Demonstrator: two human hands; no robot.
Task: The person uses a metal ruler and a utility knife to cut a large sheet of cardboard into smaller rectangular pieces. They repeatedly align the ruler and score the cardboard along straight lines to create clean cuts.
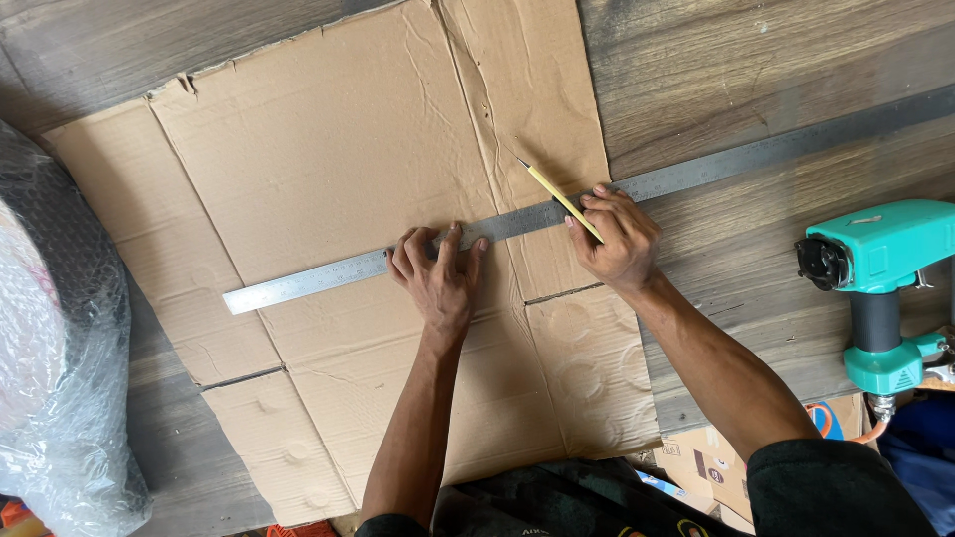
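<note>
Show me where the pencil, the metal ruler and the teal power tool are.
pencil [557, 196], head view, middle of its yellow shaft, above the right hand
metal ruler [308, 283], head view, bare stretch left of the left hand
teal power tool [885, 249], head view, top of its teal body

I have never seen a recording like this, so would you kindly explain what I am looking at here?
No machine works here: the one picture comes from a camera on a person's head, looking down at their bare hands. A flattened cardboard sheet lies on a wooden floor. A long metal ruler lies across it. The left hand presses the ruler flat; the right hand holds a yellow pencil against its edge. Bubble wrap lies at the left, a teal power tool at the right.
</note>
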